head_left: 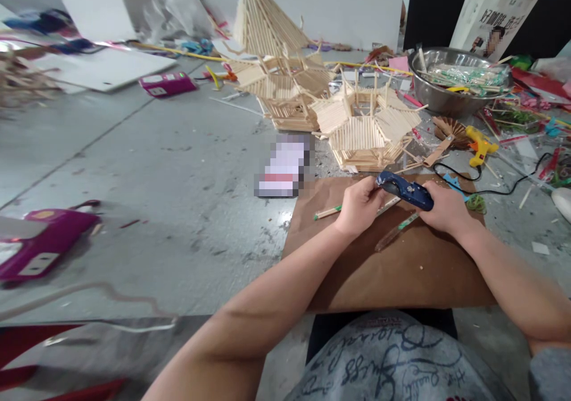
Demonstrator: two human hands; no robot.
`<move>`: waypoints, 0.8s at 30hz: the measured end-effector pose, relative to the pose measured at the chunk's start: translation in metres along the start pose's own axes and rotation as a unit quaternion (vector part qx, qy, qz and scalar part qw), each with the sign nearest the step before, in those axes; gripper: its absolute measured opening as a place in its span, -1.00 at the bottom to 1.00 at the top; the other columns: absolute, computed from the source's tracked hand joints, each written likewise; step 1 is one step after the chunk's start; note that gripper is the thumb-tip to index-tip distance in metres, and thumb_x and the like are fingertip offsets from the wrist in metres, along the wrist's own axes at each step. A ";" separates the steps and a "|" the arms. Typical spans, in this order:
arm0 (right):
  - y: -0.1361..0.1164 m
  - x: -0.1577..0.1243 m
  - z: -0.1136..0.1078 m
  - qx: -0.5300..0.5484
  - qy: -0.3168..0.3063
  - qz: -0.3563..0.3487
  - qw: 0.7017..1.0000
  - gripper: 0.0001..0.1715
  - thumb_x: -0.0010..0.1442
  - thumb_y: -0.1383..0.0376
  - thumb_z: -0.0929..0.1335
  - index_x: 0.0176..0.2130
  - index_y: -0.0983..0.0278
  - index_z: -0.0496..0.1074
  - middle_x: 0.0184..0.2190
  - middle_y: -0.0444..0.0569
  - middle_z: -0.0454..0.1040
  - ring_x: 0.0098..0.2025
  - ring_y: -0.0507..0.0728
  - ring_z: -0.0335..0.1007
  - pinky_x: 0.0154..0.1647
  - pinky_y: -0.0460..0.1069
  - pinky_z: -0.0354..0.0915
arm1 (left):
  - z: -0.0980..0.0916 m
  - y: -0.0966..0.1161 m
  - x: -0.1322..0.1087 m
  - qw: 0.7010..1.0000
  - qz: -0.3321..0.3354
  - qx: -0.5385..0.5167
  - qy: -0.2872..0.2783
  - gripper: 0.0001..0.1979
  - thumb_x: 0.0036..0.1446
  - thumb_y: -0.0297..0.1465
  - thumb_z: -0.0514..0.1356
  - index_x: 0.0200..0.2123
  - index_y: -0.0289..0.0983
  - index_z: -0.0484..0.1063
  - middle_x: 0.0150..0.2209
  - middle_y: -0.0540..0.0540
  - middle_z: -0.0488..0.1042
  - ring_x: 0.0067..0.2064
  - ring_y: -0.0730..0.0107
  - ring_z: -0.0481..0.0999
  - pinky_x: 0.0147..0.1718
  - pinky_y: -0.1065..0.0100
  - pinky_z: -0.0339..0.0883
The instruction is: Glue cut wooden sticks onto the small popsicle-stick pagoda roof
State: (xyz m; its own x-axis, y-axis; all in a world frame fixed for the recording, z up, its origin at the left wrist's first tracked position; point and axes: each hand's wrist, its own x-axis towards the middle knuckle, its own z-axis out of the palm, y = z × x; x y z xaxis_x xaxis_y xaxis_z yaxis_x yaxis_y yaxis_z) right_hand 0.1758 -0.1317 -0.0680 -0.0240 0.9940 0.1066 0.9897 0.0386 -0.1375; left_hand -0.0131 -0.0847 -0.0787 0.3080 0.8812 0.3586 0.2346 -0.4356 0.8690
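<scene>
My right hand (448,209) is closed around the right end of a dark blue hand tool (413,194) with a thick rounded body; its exact kind is unclear. At the tool's left end, my left hand (360,207) is closed with the fingers curled in; what lies between them is hidden. Both hands are above a brown board (428,279). Beneath them, a stick bundle with a green-marked wrapper (328,213) pokes out left of my left hand. Another clear, green-marked wrapper (397,232) lies slanted below the tool.
Two open wooden stick structures (368,133) and a stick cone roof (267,20) stand beyond the board. A phone (283,166) lies left of it. On the right are a yellow glue gun (480,145) with a cord and a metal bowl (439,100) of wrapped sticks. Purple power strips (49,243) lie left.
</scene>
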 end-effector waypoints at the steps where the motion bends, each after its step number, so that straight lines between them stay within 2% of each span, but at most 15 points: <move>1: -0.001 0.000 0.000 -0.001 0.001 0.002 1.000 -0.63 -0.03 0.17 0.29 -0.19 0.25 0.36 -0.39 0.03 0.52 -0.34 0.24 0.45 -0.40 -0.01 0.17 | 0.000 0.000 0.000 1.000 -0.003 -0.005 0.001 -0.80 0.05 -0.41 0.09 -0.59 -0.28 0.20 -0.68 0.08 0.26 -0.63 0.61 0.20 -0.61 0.54 0.07; 6: -0.002 0.000 0.001 0.003 0.027 0.024 0.999 -0.63 -0.02 0.15 0.28 -0.21 0.24 0.40 -0.42 0.02 0.53 -0.37 0.24 0.44 -0.41 0.00 0.18 | 0.002 0.000 0.002 0.999 -0.005 -0.035 0.010 -0.82 0.06 -0.38 0.11 -0.55 -0.29 0.25 -0.69 0.09 0.26 -0.65 0.61 0.20 -0.62 0.55 0.09; 12: 0.014 0.007 -0.002 0.028 0.057 0.067 0.996 -0.56 -0.03 0.18 0.28 -0.12 0.25 0.35 -0.36 0.03 0.52 -0.29 0.26 0.43 -0.37 0.02 0.22 | 0.003 0.000 0.003 0.997 -0.027 -0.065 0.009 -0.83 0.08 -0.31 0.12 -0.45 -0.31 0.37 -0.68 0.08 0.29 -0.65 0.60 0.26 -0.62 0.56 0.15; 19: 0.014 0.008 -0.004 0.035 0.019 0.017 0.999 -0.52 -0.05 0.23 0.29 -0.08 0.26 0.31 -0.23 0.06 0.49 -0.20 0.28 0.41 -0.32 0.04 0.22 | 0.002 -0.001 0.003 0.998 -0.013 -0.054 0.009 -0.81 0.11 -0.31 0.09 -0.44 -0.30 0.38 -0.65 0.07 0.32 -0.60 0.58 0.30 -0.55 0.54 0.21; 24: 0.006 0.007 -0.005 0.040 0.005 -0.013 0.999 -0.53 -0.05 0.22 0.30 -0.09 0.24 0.32 -0.24 0.02 0.49 -0.22 0.25 0.42 -0.32 0.02 0.22 | 0.001 0.000 0.002 0.999 -0.003 -0.044 -0.007 -0.78 0.11 -0.38 0.06 -0.56 -0.29 0.30 -0.66 0.05 0.32 -0.59 0.57 0.29 -0.55 0.54 0.19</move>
State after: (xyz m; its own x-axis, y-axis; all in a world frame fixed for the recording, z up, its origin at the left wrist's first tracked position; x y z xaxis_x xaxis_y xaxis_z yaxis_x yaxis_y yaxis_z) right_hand 0.1819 -0.1250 -0.0629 -0.0475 0.9916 0.1206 0.9745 0.0725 -0.2123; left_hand -0.0117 -0.0827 -0.0787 0.3194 0.8811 0.3487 0.1544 -0.4114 0.8983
